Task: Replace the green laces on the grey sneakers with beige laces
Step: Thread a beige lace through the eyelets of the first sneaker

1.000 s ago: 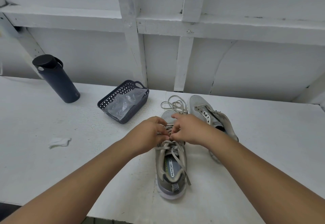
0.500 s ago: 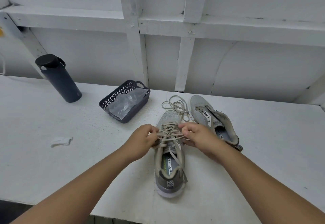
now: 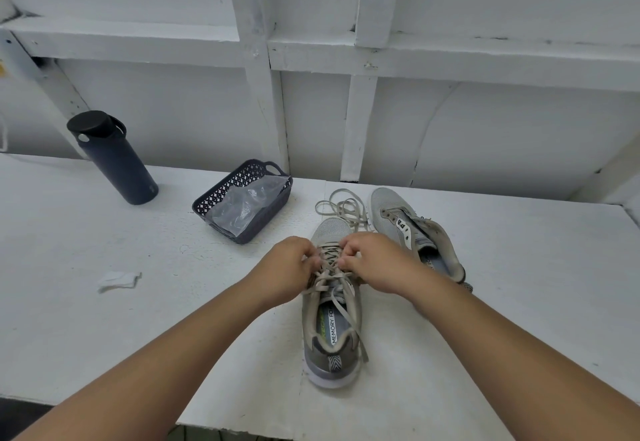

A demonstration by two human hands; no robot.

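Observation:
A grey sneaker stands on the white table, heel toward me, threaded with a beige lace whose loose ends trail over its opening. My left hand pinches the lace at the left eyelets. My right hand pinches it at the right eyelets, fingers curled. The second grey sneaker lies behind and to the right, without a lace. A loose beige lace is coiled on the table by both toes. No green lace is visible.
A dark plastic basket holding a clear plastic bag sits at the back left of the shoes. A dark bottle stands further left. A crumpled white scrap lies on the left. A white panelled wall runs behind.
Half a second ago my hands were spread to the shoe's sides with the lace pulled out; now they have closed in over the upper eyelets.

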